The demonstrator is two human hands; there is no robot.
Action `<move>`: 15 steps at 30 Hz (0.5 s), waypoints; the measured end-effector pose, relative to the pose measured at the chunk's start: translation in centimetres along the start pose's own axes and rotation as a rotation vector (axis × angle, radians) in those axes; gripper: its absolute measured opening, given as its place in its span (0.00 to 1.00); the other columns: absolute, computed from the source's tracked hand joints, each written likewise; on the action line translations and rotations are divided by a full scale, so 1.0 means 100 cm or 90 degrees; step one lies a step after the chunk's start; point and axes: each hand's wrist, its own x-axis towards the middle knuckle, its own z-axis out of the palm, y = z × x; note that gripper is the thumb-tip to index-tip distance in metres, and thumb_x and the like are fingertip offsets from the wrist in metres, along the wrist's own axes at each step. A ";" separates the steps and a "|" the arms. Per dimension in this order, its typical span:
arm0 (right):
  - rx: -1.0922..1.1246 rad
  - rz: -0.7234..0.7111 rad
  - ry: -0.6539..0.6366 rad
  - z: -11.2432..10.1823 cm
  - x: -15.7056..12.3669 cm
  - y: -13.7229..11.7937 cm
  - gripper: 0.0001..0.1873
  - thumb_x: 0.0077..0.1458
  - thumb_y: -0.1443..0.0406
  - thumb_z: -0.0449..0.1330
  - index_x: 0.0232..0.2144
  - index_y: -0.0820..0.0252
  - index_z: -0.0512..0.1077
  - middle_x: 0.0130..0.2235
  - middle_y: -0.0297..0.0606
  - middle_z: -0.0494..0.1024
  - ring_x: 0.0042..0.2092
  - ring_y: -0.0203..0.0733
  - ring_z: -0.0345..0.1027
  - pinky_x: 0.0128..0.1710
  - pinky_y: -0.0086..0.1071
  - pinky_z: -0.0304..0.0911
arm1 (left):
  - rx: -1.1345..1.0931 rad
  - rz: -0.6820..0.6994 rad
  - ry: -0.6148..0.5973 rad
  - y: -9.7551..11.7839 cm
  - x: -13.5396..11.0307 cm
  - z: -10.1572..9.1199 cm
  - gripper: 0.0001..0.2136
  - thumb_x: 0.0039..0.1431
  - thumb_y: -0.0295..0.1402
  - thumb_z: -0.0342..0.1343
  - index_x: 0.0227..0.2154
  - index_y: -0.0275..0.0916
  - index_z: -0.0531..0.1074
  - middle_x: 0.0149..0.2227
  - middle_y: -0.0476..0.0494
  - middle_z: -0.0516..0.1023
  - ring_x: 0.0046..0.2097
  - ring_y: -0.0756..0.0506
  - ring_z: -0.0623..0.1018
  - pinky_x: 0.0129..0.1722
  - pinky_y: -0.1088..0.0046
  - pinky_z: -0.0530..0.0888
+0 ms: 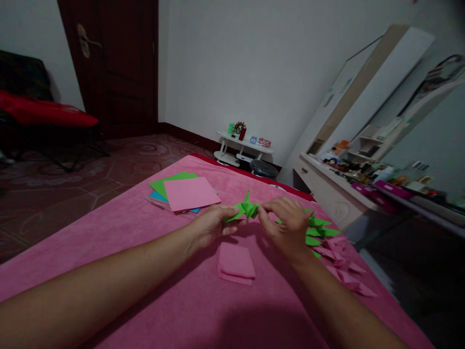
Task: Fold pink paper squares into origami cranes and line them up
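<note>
A green origami crane [248,208] is held above the pink cloth between my two hands. My left hand [214,224] pinches one wing between thumb and fingers. On the other side, my right hand [286,223] grips the opposite wing with thumb and forefinger. The crane's thin pointed part stands upward in the middle. Below it, folded pink paper squares [237,261] lie on the cloth. Beside my right hand are several green paper cranes [319,230], partly hidden by it, and several pink paper cranes [345,271] nearer to me.
A stack of coloured sheets, topped by a pink paper sheet [192,193], lies at the left back of the pink cloth [145,252]. Beyond the far edge stands a small white shelf [247,144]. A cluttered dressing table [337,189] is on the right, a red-covered chair [43,114] on the left.
</note>
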 end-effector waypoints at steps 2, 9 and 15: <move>0.090 0.124 0.019 0.006 -0.001 -0.008 0.09 0.51 0.67 0.56 0.21 0.59 0.71 0.24 0.35 0.74 0.29 0.38 0.65 0.33 0.33 0.57 | -0.002 0.019 0.008 -0.003 0.001 0.001 0.08 0.50 0.27 0.56 0.33 0.34 0.75 0.37 0.39 0.78 0.34 0.49 0.77 0.24 0.82 0.69; 0.425 0.516 -0.004 0.018 0.004 -0.022 0.09 0.45 0.65 0.58 0.17 0.61 0.73 0.20 0.33 0.74 0.24 0.35 0.63 0.24 0.27 0.56 | 0.097 0.188 0.052 -0.002 0.004 -0.004 0.09 0.45 0.34 0.61 0.28 0.32 0.76 0.31 0.38 0.77 0.30 0.49 0.74 0.20 0.82 0.65; 0.770 0.785 -0.025 0.028 0.003 -0.022 0.04 0.40 0.67 0.60 0.18 0.63 0.72 0.19 0.32 0.71 0.21 0.30 0.60 0.21 0.24 0.55 | 0.203 0.306 0.073 0.002 0.003 -0.007 0.12 0.45 0.38 0.61 0.25 0.32 0.75 0.23 0.47 0.72 0.23 0.53 0.68 0.21 0.80 0.64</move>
